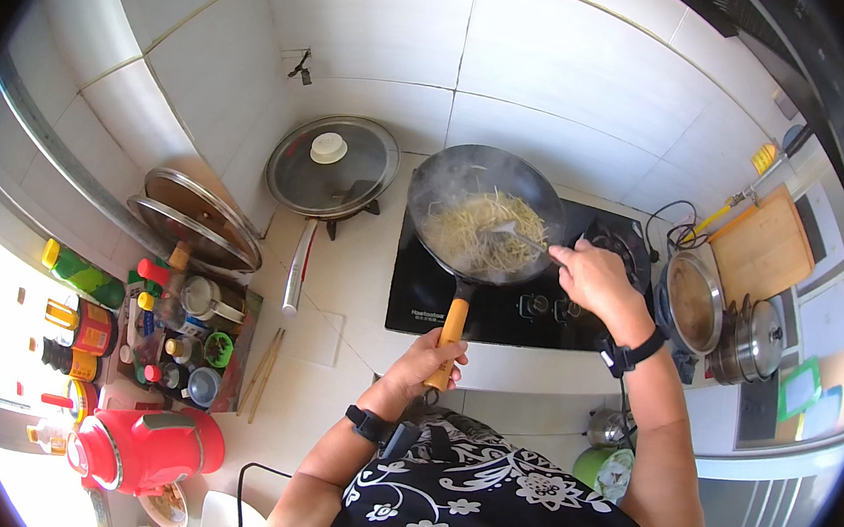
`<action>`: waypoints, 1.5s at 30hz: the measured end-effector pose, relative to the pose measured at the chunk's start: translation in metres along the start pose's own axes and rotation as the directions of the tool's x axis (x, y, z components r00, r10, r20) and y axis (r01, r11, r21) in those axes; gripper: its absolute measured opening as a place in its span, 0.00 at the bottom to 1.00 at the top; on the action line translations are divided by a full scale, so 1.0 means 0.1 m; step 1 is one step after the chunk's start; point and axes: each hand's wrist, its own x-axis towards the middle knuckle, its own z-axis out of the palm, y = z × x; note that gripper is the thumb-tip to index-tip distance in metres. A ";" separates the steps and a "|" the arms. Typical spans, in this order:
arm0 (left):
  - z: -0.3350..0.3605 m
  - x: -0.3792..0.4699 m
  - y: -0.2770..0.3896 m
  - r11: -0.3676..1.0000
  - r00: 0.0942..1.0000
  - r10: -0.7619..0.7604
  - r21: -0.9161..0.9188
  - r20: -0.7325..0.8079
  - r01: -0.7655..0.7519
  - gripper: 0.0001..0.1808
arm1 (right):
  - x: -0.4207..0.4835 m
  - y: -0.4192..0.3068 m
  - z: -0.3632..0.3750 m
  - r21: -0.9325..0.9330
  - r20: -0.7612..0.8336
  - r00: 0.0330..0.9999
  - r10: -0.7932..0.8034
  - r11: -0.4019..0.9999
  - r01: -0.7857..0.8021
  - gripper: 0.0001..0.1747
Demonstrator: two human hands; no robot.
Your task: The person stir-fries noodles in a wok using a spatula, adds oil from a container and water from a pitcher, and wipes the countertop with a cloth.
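My left hand (424,363) is wrapped around the wooden handle (453,325) of a dark wok (542,184) that sits over the left burner of a black gas cooktop (455,319). Steam rises from pale, thin shredded food (471,222) inside the wok. In my right hand (595,279) is the handle of a metal spatula (504,228), its blade down among the shreds. Both wrists carry black straps.
A lidded frying pan (332,173) stands left of the cooktop, near wooden chopsticks (262,374). Further left are loose lids (196,225), condiment bottles (171,373) and a red thermos jug (150,450). Stacked pots (754,341) and a cutting board (763,237) are at right.
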 end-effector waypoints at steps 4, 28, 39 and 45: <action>-0.03 -0.02 -0.04 1.000 0.999 0.013 0.014 -0.032 -0.013 0.16 | -0.06 0.21 0.06 0.081 -0.087 0.977 0.193 0.979 -0.186 0.18; -0.03 -0.01 -0.04 0.995 0.998 0.037 0.091 -0.052 -0.032 0.16 | 0.08 0.13 0.25 0.724 0.458 0.850 0.260 0.445 -0.527 0.19; -0.05 -0.03 -0.05 0.994 0.996 0.044 0.100 -0.075 -0.036 0.16 | 0.42 0.42 0.06 0.185 0.059 0.964 0.260 0.946 -0.267 0.18; -0.02 -0.01 -0.05 0.995 0.998 0.032 0.094 -0.056 -0.027 0.16 | 0.92 0.53 0.47 0.126 0.143 0.928 0.344 0.924 -0.361 0.19</action>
